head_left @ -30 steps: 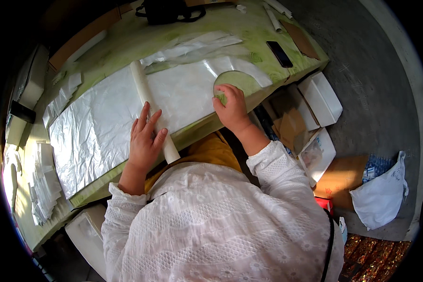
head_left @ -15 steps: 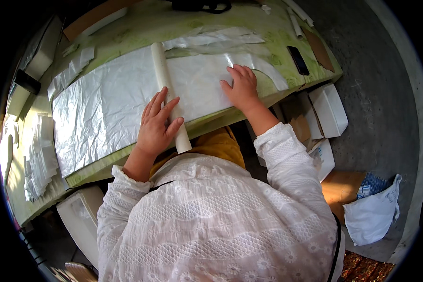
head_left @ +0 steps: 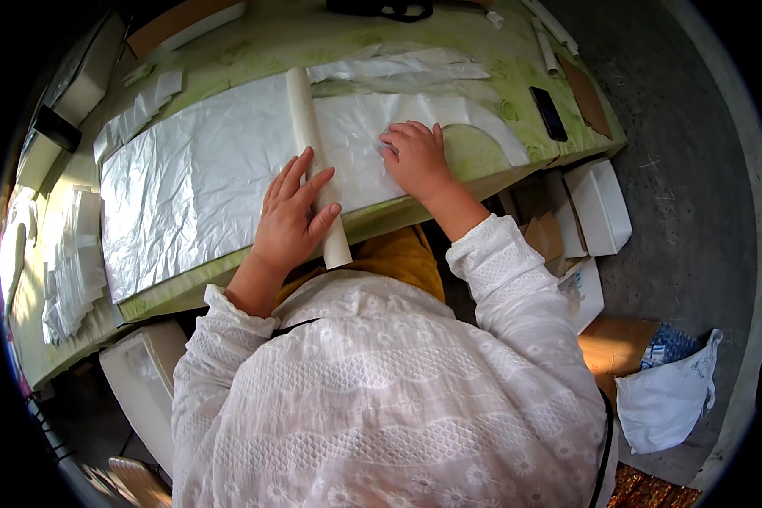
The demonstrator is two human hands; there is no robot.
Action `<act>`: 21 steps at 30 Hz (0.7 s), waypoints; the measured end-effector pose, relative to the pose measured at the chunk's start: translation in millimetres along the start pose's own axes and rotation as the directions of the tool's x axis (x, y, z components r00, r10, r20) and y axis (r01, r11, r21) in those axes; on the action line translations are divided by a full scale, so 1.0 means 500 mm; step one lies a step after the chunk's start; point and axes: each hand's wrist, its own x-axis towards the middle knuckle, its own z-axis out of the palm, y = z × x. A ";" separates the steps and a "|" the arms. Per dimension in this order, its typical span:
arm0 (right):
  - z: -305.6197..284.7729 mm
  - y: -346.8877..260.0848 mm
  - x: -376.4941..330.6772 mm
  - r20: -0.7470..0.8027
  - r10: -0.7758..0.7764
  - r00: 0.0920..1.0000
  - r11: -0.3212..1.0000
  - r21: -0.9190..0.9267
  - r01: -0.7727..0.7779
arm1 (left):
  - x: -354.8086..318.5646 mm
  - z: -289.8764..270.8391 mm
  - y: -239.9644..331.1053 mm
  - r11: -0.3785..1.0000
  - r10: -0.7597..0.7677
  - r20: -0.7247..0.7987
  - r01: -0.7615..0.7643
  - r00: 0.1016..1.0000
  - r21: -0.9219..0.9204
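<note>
A pale tube point(head_left: 304, 110) lies crosswise over thin, shiny plastic sheeting point(head_left: 195, 161) on the table. My left hand point(head_left: 293, 216) rests at the tube's near part, fingers stretched and spread, the palm side down. Right of the tube, a whitish piece of plastic film point(head_left: 351, 114) lies flat with a curved strip at its right end. My right hand point(head_left: 419, 161) is bent over this film, its fingers curled onto a bunched bit of it. The fingertips are partly hidden. More loose film strips point(head_left: 398, 68) lie beyond.
A green patterned cloth point(head_left: 516, 63) covers the table. Near its right edge lie a black phone point(head_left: 549, 114) and brown cardboard point(head_left: 586, 97). Stacked plastic strips point(head_left: 74, 262) lie at the left. White boxes point(head_left: 597, 207) stand below the right edge, and a white bag point(head_left: 665, 394) on the floor.
My right hand has moved left over the film, and its fingers have gone from spread to curled, bunching the plastic. My left hand stays spread by the tube. The whole view has shifted slightly.
</note>
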 end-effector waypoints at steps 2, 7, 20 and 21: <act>0.017 -0.011 -0.003 -0.007 -0.145 0.989 0.982 0.123 0.145 | -0.002 0.002 0.000 1.000 0.000 -0.006 0.000 1.000 -0.004; 0.028 0.033 -0.001 -0.343 0.060 0.937 0.996 0.084 -0.033 | -0.009 -0.002 0.000 0.998 -0.041 -0.038 0.039 0.998 -0.042; -0.014 0.098 0.027 -0.411 0.136 0.901 0.989 0.002 -0.148 | -0.010 -0.001 -0.002 1.000 -0.021 -0.087 0.019 0.996 -0.023; -0.021 0.085 0.027 -0.456 0.060 0.888 0.998 0.010 -0.063 | -0.011 0.000 -0.004 1.000 -0.010 -0.103 0.007 0.995 -0.029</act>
